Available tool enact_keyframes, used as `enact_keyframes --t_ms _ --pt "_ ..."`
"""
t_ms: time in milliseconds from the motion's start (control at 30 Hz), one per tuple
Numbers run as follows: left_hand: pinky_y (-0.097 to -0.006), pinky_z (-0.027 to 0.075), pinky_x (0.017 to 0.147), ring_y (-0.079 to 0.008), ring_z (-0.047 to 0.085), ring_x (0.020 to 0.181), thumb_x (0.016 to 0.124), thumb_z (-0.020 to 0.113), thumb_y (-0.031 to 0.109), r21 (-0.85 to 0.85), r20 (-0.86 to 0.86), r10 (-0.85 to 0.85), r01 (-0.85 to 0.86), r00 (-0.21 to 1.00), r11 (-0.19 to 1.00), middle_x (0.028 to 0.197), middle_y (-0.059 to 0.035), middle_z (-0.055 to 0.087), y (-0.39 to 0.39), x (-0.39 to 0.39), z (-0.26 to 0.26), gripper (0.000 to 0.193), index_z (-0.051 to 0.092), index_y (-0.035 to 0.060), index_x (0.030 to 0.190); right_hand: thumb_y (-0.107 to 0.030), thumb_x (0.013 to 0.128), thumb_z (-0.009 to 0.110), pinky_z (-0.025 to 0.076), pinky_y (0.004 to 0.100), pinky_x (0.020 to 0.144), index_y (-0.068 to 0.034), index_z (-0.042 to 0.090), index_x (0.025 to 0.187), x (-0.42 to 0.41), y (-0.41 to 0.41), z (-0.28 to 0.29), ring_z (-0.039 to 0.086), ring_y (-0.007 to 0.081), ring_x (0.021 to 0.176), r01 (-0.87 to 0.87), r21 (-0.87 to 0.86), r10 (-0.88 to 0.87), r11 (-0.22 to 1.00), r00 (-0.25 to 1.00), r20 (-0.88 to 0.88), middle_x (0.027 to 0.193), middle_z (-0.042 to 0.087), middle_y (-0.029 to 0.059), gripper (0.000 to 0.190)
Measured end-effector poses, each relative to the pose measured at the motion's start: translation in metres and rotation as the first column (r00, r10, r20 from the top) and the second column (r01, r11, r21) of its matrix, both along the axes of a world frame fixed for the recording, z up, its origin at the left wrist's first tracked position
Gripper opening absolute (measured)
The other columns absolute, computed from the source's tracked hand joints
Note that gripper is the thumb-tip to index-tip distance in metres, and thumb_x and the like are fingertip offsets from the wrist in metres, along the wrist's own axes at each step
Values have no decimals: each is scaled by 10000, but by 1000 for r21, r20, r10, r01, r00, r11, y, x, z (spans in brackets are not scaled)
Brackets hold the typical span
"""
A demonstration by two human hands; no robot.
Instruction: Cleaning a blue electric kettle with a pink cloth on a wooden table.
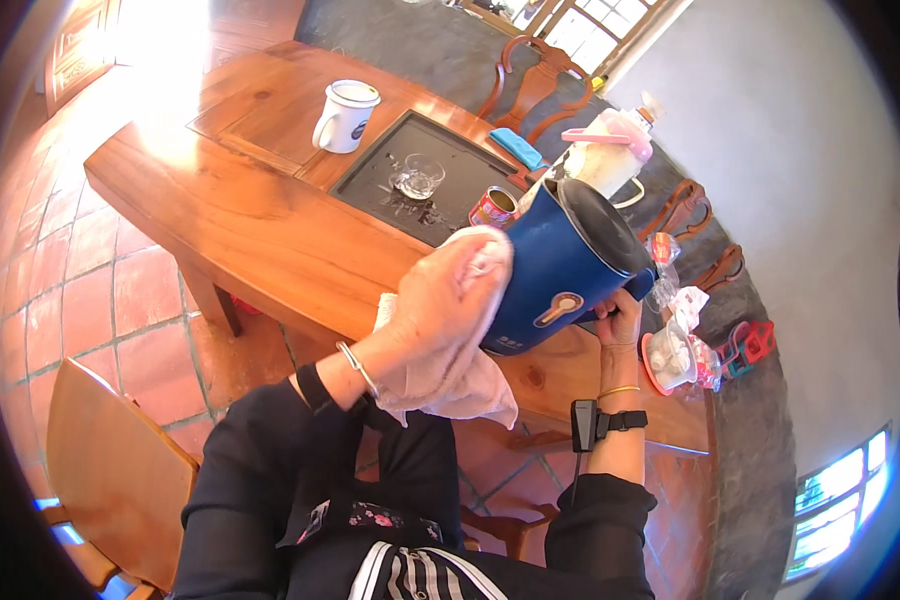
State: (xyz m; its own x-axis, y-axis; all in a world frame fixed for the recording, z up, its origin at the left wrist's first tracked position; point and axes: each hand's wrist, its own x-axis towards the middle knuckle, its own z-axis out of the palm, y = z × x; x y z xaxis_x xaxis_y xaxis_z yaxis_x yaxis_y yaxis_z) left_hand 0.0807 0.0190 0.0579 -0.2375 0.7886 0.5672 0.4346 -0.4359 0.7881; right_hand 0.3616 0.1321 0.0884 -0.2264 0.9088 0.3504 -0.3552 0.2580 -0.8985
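Note:
A blue electric kettle [540, 274] with a black lid [604, 225] is held up, tilted, over the near edge of the wooden table [285, 240]. My right hand [618, 319] grips its dark handle on the right side. In my left hand [442, 289] is a pale pink cloth [457, 386], pressed against or close to the kettle's left side; the exact contact is hidden. The cloth's lower end hangs loose below my wrist. Just beyond the kettle, an opened red tin can [493, 208] stands at the dark tray's near right.
The dark inset tray [375, 176] holds a clear glass cup [422, 178] amid spilled water. A white lidded mug [347, 116] stands left of it. Behind the kettle are a blue cloth [517, 148] and a pink-handled thermos [604, 154]. A plastic tub [669, 356] sits right; a wooden chair [116, 465] is lower left.

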Motion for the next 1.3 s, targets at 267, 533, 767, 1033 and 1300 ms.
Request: enact_keyframes --t_ms 267,533,767,1033,1300 --pt "-442 536 719 -374 639 903 816 687 243 249 -141 201 -161 969 955 1131 -196 578 -7 29 68 521 513 49 1266 35 755 544 412 347 525 20 587 957 -19 -16 4 402 140 424 -7 -18 7 1000 1000 14 539 400 14 208" --pt "-443 536 629 -391 631 798 740 700 182 102 -422 -1 49 907 994 1076 -224 541 -41 34 25 742 373 27 1388 40 756 538 409 334 522 30 592 952 -25 -23 9 397 134 422 26 -16 -25 1000 999 26 539 404 11 203" --pt "-422 498 791 -385 638 916 852 644 275 153 -30 114 -108 993 982 920 -195 661 -7 3 52 398 529 23 1137 59 757 550 426 327 527 23 596 924 -33 -31 11 424 132 426 16 -9 -15 1000 998 57 540 432 15 176" --pt "-480 517 703 -416 619 908 818 683 284 280 -89 225 -192 970 941 1097 -209 568 -11 44 71 477 458 67 1178 66 744 574 430 309 512 -1 589 858 -49 -48 6 436 129 428 161 24 -162 987 985 61 573 478 28 133" --pt "-422 522 613 -282 654 751 745 718 227 222 -422 -36 142 906 965 896 -107 587 -9 82 41 470 494 96 1136 -73 828 648 472 253 531 -30 648 898 -69 -50 -4 593 94 656 225 117 -233 967 971 53 781 624 -4 82"
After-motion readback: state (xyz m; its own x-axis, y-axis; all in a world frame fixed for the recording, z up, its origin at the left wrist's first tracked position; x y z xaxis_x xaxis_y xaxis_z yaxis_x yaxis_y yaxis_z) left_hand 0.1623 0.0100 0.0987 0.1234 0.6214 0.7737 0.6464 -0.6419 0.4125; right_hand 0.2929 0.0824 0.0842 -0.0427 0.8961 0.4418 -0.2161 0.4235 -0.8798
